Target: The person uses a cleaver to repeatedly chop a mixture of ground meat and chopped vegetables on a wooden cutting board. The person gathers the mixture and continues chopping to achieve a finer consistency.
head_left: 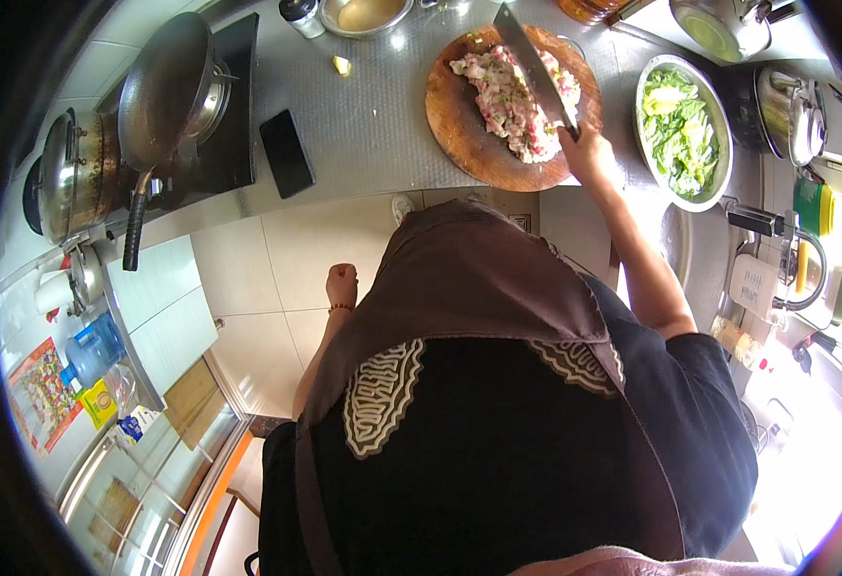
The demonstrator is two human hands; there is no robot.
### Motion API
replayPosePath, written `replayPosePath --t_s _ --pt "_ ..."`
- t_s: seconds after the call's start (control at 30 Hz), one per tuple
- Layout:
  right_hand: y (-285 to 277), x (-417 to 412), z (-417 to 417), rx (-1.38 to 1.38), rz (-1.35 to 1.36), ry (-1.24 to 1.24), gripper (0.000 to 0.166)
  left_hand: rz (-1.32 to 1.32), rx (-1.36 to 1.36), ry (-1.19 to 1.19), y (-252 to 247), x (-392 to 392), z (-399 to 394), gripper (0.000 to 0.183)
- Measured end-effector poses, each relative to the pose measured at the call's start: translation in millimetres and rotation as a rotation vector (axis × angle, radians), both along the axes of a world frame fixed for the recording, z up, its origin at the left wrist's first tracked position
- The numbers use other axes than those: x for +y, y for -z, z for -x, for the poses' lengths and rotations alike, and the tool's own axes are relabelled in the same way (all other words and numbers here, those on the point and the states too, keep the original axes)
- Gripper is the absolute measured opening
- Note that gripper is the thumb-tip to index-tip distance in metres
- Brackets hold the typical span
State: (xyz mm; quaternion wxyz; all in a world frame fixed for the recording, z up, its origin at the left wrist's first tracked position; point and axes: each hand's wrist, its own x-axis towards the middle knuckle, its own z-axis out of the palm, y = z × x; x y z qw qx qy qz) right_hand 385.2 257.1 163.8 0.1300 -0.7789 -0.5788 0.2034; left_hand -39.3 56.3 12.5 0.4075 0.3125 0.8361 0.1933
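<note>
My right hand (589,157) grips the dark handle of a cleaver (534,70). Its broad blade lies over a mound of chopped raw meat (498,99) flecked with green bits. The meat is spread on a round wooden chopping board (453,147), near the counter's front edge. Whether the blade touches the board cannot be seen. Low at my side, my left hand (341,285) hangs over the floor, fingers curled and nothing visible in it. A beaded bracelet circles that wrist.
Right of the board stands a metal basin (721,171) of leafy greens, with a sink (676,248) below it. Leftward lie a phone (287,153) and a wok (165,90) on the stove. A bowl of liquid (365,16) and a jar (302,17) stand behind.
</note>
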Motion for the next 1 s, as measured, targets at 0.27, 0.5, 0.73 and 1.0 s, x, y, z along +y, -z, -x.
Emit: replayPosePath --t_s 0.27,0.5,0.73,1.0 --pt "15 2 -11 0.060 0.059 0.097 0.037 0.024 0.006 -0.033 2 2 -1 0.023" --pt "47 -5 -15 -0.077 0.050 0.060 0.037 -0.020 -0.025 -0.011 1 1 -6 0.021" --pt "30 -14 -11 0.039 -0.112 0.097 0.038 0.008 -0.046 -0.044 8 3 -1 0.022" --pt "-1 -14 1 0.056 -0.080 0.175 0.033 0.025 -0.013 -0.017 -5 5 1 0.022"
